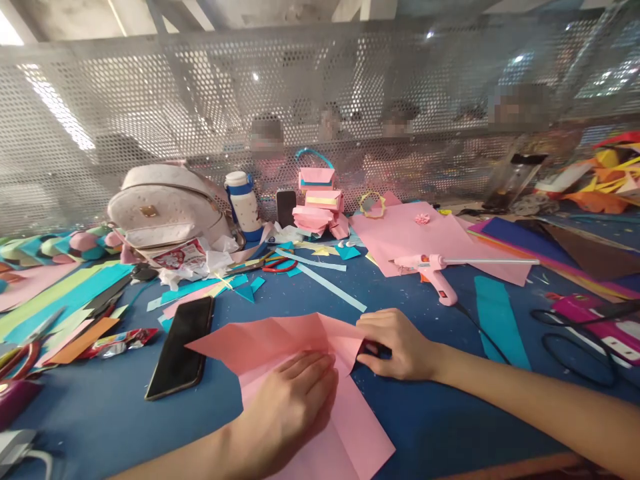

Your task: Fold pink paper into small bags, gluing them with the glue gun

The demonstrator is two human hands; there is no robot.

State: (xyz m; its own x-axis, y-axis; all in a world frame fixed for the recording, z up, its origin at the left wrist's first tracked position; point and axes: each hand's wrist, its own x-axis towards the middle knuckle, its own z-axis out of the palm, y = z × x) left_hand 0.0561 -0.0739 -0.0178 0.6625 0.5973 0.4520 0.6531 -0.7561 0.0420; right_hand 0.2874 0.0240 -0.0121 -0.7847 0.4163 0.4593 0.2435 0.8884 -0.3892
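A pink sheet of paper [265, 343], partly folded, lies on the blue table in front of me. My left hand [290, 400] rests flat on its middle, fingers stretched out and pressing the fold down. My right hand [397, 343] curls round the sheet's right corner, its fingers pinching the paper's edge against the table.
A black phone [180, 347] lies just left of the sheet. A pink glue gun [435, 270] and its cable, pink paper, red scissors [277, 265], paper strips, a white backpack [165, 207], a bottle [245, 203] and pink paper boxes [320, 207] sit behind. A perforated metal screen [320, 120] stands at the back.
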